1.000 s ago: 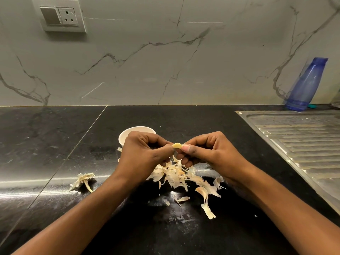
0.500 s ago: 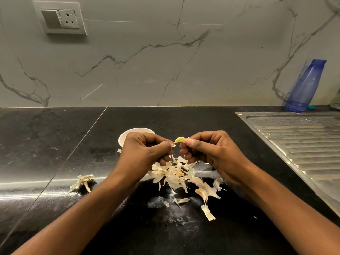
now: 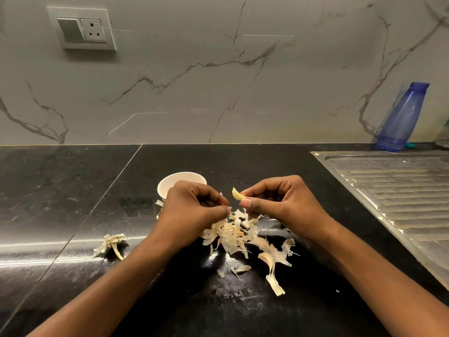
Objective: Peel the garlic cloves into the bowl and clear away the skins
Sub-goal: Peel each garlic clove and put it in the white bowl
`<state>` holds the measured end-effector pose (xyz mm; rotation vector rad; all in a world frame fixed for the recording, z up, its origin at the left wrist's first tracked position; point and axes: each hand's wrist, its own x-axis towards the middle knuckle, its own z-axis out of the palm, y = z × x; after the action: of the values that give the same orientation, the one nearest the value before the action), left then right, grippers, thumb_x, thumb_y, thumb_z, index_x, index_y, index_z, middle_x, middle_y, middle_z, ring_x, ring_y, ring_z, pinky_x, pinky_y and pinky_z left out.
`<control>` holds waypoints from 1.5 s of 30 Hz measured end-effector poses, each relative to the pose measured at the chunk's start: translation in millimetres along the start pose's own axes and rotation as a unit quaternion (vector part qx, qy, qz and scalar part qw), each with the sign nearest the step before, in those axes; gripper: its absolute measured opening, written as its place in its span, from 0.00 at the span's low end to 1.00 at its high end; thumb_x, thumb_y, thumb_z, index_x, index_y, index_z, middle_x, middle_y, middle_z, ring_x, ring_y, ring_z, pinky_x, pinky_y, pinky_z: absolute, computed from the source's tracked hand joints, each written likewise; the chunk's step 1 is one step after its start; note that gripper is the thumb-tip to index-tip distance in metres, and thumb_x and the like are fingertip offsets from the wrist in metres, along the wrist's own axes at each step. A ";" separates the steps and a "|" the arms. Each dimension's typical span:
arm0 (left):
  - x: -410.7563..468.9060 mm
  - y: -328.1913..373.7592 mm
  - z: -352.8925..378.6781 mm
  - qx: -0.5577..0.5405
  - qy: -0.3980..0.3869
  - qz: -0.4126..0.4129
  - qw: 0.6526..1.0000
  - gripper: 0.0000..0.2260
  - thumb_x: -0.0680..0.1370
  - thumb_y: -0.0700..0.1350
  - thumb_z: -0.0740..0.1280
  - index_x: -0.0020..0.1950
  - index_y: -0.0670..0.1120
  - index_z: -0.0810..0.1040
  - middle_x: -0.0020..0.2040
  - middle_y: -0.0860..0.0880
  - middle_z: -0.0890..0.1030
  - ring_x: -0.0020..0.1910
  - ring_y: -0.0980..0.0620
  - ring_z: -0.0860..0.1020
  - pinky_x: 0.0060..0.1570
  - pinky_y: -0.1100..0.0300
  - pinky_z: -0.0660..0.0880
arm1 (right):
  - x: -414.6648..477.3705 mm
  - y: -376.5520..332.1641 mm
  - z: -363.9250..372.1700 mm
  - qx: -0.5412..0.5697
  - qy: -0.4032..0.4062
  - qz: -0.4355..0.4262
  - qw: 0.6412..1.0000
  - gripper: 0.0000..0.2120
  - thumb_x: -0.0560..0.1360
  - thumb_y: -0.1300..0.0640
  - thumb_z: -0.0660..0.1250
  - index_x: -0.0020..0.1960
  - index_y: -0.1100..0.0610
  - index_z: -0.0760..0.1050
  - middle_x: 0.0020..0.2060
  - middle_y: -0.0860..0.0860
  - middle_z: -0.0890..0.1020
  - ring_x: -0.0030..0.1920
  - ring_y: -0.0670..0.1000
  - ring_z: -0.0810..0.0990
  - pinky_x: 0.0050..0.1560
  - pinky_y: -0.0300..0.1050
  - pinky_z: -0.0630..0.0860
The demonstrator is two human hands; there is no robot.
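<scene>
Just above the black counter [image 3: 73, 190], a bare yellow garlic clove [image 3: 237, 193] sits pinched between thumb and forefinger of the right hand [image 3: 281, 203]; the left hand [image 3: 192, 210] beside it has curled fingers, tips together, whether on a scrap I cannot tell; the white bowl [image 3: 170, 183] stands behind it; loose skins [image 3: 238, 234] litter the counter below; the clove looks peeled but not yet dropped in, and clearing remains.

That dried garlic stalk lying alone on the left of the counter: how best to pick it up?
Pinch the garlic stalk by its stem end, pointing toward the viewer, coming from above: it lies flat on the counter and its papery skirt would probably tear.
</scene>
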<state>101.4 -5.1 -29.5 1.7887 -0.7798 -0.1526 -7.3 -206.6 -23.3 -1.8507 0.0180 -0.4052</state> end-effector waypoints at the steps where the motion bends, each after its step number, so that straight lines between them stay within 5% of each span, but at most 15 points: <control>1: -0.1 -1.5 0.9 0.028 -0.005 0.011 1.000 0.04 0.73 0.38 0.79 0.42 0.46 0.89 0.35 0.50 0.87 0.32 0.52 0.84 0.35 0.59 0.81 | -0.1 0.9 0.0 0.003 0.006 -0.001 1.000 0.08 0.74 0.61 0.78 0.53 0.60 0.87 0.43 0.57 0.89 0.44 0.59 0.88 0.47 0.47 0.86; 5: -5.2 1.9 6.2 0.120 -0.018 0.068 0.990 0.04 0.75 0.41 0.75 0.42 0.47 0.89 0.29 0.60 0.82 0.27 0.64 0.76 0.31 0.73 0.67 | 1.0 1.4 2.8 0.026 0.037 0.007 0.999 0.08 0.74 0.60 0.78 0.53 0.57 0.89 0.44 0.57 0.89 0.47 0.62 0.88 0.49 0.48 0.86; 10: -9.9 1.6 8.1 0.183 -0.030 0.101 0.977 0.11 0.75 0.52 0.68 0.40 0.48 0.86 0.34 0.53 0.84 0.33 0.55 0.80 0.34 0.56 0.78 | 19.2 -12.7 10.0 -0.010 0.048 0.001 0.999 0.08 0.74 0.56 0.77 0.53 0.53 0.89 0.45 0.54 0.90 0.47 0.56 0.89 0.49 0.45 0.86; 14: -9.7 4.0 3.6 0.197 -0.035 0.119 0.973 0.08 0.74 0.51 0.71 0.47 0.53 0.88 0.35 0.56 0.84 0.35 0.57 0.81 0.37 0.61 0.79 | 52.6 -27.5 18.1 -0.128 -0.003 -0.003 0.992 0.06 0.76 0.54 0.78 0.53 0.50 0.89 0.45 0.46 0.89 0.47 0.45 0.87 0.46 0.39 0.83; 18: -0.5 -2.1 -7.8 0.151 0.006 0.069 0.986 0.06 0.70 0.50 0.72 0.43 0.54 0.88 0.31 0.56 0.83 0.31 0.56 0.80 0.37 0.54 0.81 | 88.3 -31.7 36.0 -0.190 -0.036 -0.007 0.981 0.06 0.75 0.55 0.79 0.52 0.54 0.89 0.44 0.45 0.89 0.48 0.43 0.87 0.47 0.36 0.80; 21: 2.7 -3.4 -12.5 0.123 0.015 0.050 0.991 0.04 0.71 0.50 0.74 0.38 0.54 0.88 0.29 0.54 0.83 0.29 0.51 0.79 0.34 0.51 0.81 | 105.3 -25.5 53.8 -0.226 -0.048 -0.007 0.973 0.04 0.76 0.56 0.78 0.51 0.54 0.89 0.44 0.47 0.89 0.47 0.45 0.87 0.51 0.44 0.85; 27: 4.2 -5.4 -10.7 0.130 0.047 0.058 0.989 0.15 0.76 0.47 0.71 0.30 0.49 0.81 0.26 0.53 0.80 0.25 0.51 0.77 0.32 0.51 0.80 | 110.9 -22.7 62.8 -0.247 -0.077 -0.017 0.966 0.06 0.79 0.55 0.76 0.54 0.53 0.89 0.44 0.45 0.89 0.46 0.42 0.87 0.52 0.44 0.86; 31: 4.2 -3.0 -12.9 0.123 0.030 0.038 0.991 0.11 0.76 0.47 0.74 0.32 0.49 0.85 0.27 0.54 0.81 0.26 0.53 0.79 0.35 0.49 0.83 | 96.8 -30.2 33.8 -0.207 -0.066 -0.011 0.976 0.08 0.79 0.51 0.76 0.55 0.52 0.89 0.47 0.44 0.89 0.48 0.40 0.86 0.49 0.37 0.80; 37: 5.9 6.7 -23.3 0.089 -0.003 -0.020 0.996 0.07 0.74 0.40 0.79 0.36 0.45 0.88 0.31 0.49 0.85 0.32 0.41 0.85 0.36 0.43 0.85 | 54.7 -21.7 -18.4 -0.121 -0.050 -0.006 0.991 0.09 0.77 0.51 0.76 0.54 0.55 0.89 0.47 0.56 0.88 0.45 0.53 0.83 0.47 0.42 0.82; 41: 10.3 7.1 -33.9 0.081 -0.041 -0.041 0.995 0.04 0.73 0.38 0.80 0.40 0.45 0.89 0.30 0.49 0.84 0.27 0.49 0.82 0.35 0.52 0.84 | 34.9 -5.3 -22.6 -0.096 -0.060 -0.003 0.994 0.07 0.77 0.53 0.77 0.52 0.55 0.89 0.46 0.56 0.89 0.43 0.53 0.84 0.47 0.45 0.82; 45: 11.1 1.5 -29.5 0.097 -0.092 -0.018 0.991 0.06 0.74 0.36 0.79 0.44 0.47 0.89 0.24 0.51 0.76 0.25 0.54 0.73 0.35 0.57 0.76 | 22.6 -0.5 -21.7 -0.153 -0.195 0.014 0.969 0.06 0.77 0.53 0.77 0.51 0.54 0.89 0.43 0.53 0.88 0.41 0.55 0.84 0.43 0.46 0.80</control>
<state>123.1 12.0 -14.3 1.9924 -0.9203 -0.2770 7.7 -231.3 -11.2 -2.2048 -0.1694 -0.0100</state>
